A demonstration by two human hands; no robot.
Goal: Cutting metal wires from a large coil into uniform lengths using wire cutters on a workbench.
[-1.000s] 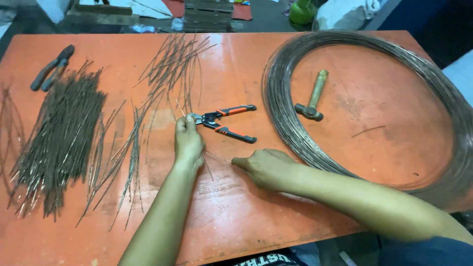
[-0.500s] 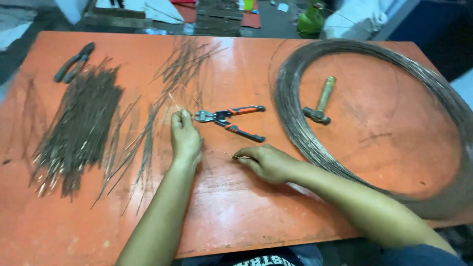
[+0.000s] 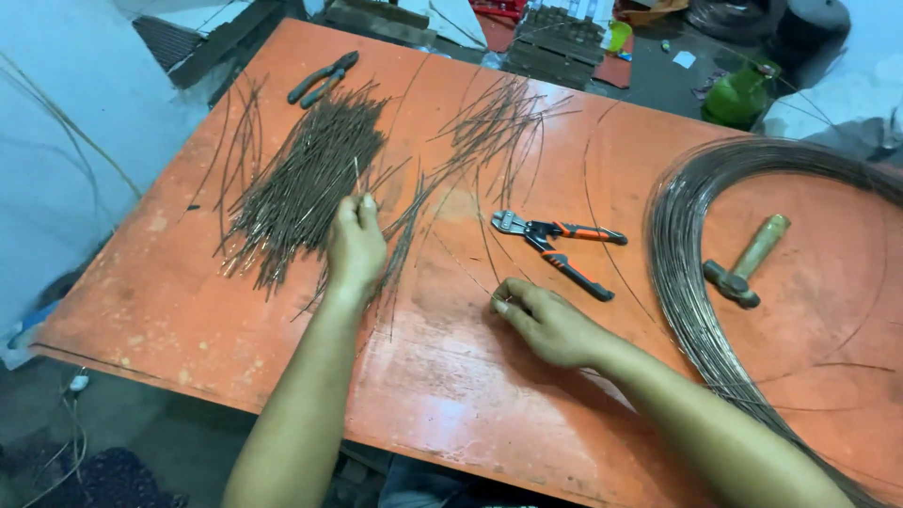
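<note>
Thin wire piece (image 3: 356,179) barely visible in left hand (image 3: 355,246) pinch.

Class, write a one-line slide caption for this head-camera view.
Left hand pinches a cut wire beside the wire pile; right hand rests near the cutters.

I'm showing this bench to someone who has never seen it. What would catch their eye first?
Probably the big coil of wire curving around the right side of the orange table, with a hammer lying inside it. Next, the heap of cut wire pieces at the left, where the left hand pinches one piece, while the right hand rests on the table just below the orange-handled cutters.
</note>
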